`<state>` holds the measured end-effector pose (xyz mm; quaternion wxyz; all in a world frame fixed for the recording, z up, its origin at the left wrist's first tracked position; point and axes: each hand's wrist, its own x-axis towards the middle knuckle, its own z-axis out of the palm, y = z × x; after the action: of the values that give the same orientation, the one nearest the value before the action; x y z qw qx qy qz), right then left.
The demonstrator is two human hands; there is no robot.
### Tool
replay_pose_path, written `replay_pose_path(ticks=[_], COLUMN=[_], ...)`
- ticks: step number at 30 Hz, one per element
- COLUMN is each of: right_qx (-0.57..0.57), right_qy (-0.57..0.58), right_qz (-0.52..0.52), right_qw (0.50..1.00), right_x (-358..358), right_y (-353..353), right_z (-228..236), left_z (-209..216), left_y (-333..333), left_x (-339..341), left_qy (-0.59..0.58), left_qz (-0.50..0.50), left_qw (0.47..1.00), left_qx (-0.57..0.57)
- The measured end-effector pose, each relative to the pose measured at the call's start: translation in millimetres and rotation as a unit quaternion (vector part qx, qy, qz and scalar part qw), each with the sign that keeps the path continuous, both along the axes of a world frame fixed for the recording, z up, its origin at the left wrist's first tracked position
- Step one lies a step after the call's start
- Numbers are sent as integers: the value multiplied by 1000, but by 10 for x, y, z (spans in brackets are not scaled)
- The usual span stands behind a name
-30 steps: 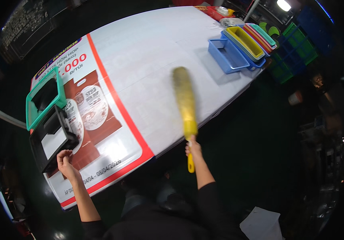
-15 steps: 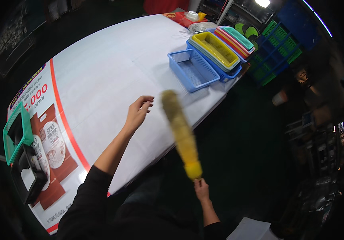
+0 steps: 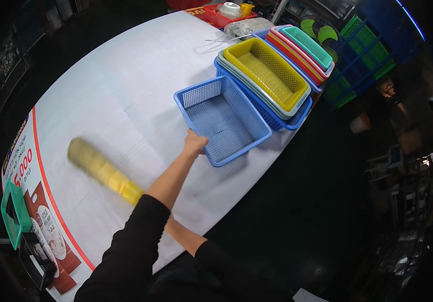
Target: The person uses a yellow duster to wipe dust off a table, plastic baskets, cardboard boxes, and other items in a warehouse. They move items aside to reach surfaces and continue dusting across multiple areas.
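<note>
My left hand [image 3: 195, 144] is closed on the near left rim of a blue perforated plastic basket [image 3: 221, 116], fingers over the edge. The basket sits slightly tilted at the front of the stacks and holds nothing. Crossing beneath my left arm, my right hand [image 3: 170, 222] grips a yellow fluffy duster [image 3: 106, 171]. Part of that hand and the handle is hidden behind my left sleeve. The duster's dusty grey-yellow head is smeared by motion and points left over the white table cover [image 3: 121, 80].
Nested yellow and grey baskets [image 3: 267, 70] stand behind, beside a stack topped by a teal one [image 3: 307, 46]. A red tray [image 3: 221, 19] with small containers lies at the far end. A green basket [image 3: 17, 211] and a black tray [image 3: 32, 259] sit on the left edge.
My left hand has reached forward and taken hold of the blue basket, which has shifted and turned. My right hand has swept the duster leftward across the table, under my left arm.
</note>
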<state>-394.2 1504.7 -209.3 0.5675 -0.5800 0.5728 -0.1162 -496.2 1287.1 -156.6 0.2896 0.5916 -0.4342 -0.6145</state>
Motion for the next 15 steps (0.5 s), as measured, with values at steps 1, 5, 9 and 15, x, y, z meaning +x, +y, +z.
replay_pose_path(ticks=[1,5,9,15], right_qx=[5,-1,137,87], right_qy=[-74,20,-90,121], right_qz=[-111,-220,-442,-611], right_qw=[991,975,882,778], right_x=[-126,-1389,-3049,-4552], right_y=[-196,-417,617,2676], right_z=[-63,-64,355,938], left_z=[78,739,1410,1837], left_y=[-27,-13,-148,-851], left_x=[133,681,532,-938], left_qy=[35,62,76,138], left_qz=[-11,-19,8,-31], left_qw=[999,997,997,988], left_qx=[13,46,-4,-64])
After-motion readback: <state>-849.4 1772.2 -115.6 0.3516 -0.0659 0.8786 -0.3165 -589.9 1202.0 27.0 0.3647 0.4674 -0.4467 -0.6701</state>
